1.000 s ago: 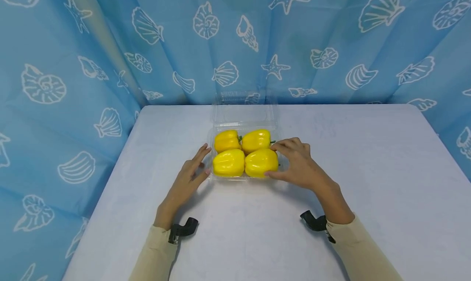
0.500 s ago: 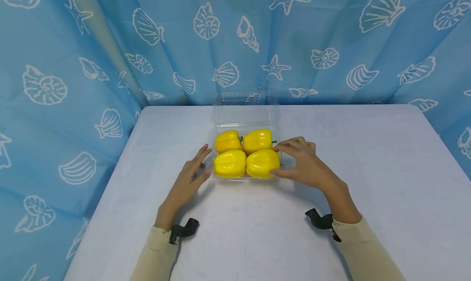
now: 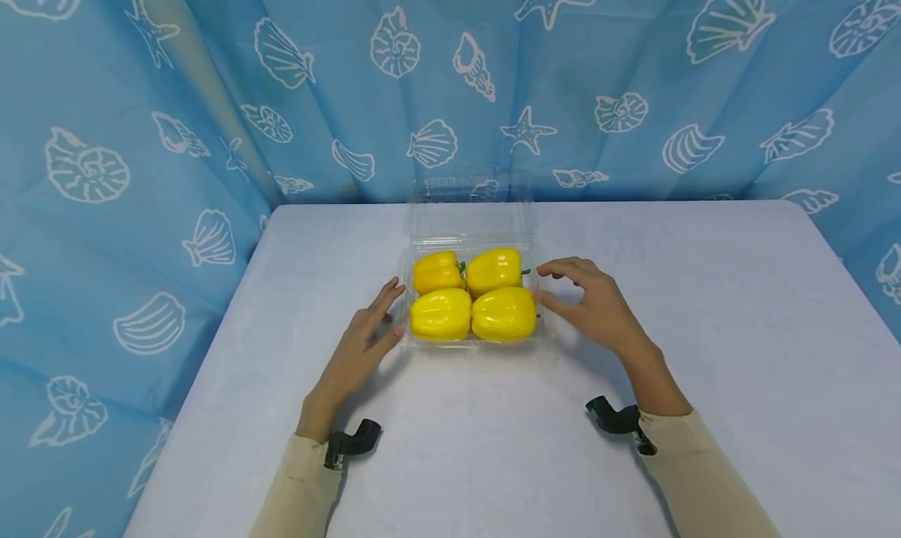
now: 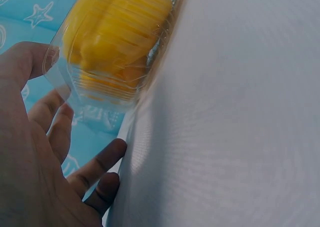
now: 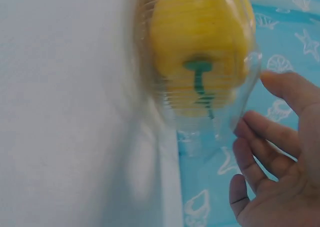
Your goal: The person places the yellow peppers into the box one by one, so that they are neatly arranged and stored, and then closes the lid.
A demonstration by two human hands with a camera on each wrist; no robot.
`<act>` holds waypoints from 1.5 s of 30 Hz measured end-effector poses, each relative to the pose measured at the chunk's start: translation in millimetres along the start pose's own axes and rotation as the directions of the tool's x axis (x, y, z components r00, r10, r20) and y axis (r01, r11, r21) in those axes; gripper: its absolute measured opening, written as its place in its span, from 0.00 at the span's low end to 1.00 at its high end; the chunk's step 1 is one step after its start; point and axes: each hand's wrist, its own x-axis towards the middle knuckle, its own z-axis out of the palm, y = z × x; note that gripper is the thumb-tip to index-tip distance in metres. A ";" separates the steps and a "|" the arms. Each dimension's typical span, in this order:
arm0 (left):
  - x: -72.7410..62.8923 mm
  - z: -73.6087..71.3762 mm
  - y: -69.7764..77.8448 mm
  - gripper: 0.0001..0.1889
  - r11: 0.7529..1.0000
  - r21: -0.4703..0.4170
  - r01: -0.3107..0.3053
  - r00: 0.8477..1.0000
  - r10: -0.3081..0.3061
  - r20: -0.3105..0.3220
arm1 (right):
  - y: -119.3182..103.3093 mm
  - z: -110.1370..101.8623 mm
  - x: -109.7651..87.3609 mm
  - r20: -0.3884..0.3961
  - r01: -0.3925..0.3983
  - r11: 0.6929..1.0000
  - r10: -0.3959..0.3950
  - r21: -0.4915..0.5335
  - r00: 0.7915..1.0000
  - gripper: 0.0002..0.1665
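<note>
Several yellow bell peppers lie in two rows in a clear plastic clamshell box [image 3: 450, 346], whose lid [image 3: 470, 219] stands raised at the back. The front right pepper [image 3: 504, 314] and front left pepper [image 3: 440, 314] fill the near row. At the box's left side is my left hand [image 3: 357, 336], its thumb and fingertips at the rim, with the fingers loosely spread. My right hand [image 3: 597, 303] is at the right side, thumb and fingertips by the rim and nothing gripped. Through the ribbed wall in the right wrist view, a green stem [image 5: 200, 79] shows on a pepper [image 5: 202, 32].
A white cloth [image 3: 464, 444] covers the table. Behind it and to the left hangs a blue curtain [image 3: 464, 84] with white seashell prints. Each wrist carries a black camera mount, one on the left [image 3: 353, 439] and one on the right [image 3: 614, 417].
My right hand has let go of the front right pepper and drawn back right to the box's side. The peppers rest in place, and my left hand has stayed put.
</note>
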 end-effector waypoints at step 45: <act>-4.0 -0.5 3.0 0.32 1.000 0.000 0.025 1.000 -0.025 -0.002 | 54.9 38.2 78.6 0.000 -0.251 0.478 0.464 0.842 0.886 0.25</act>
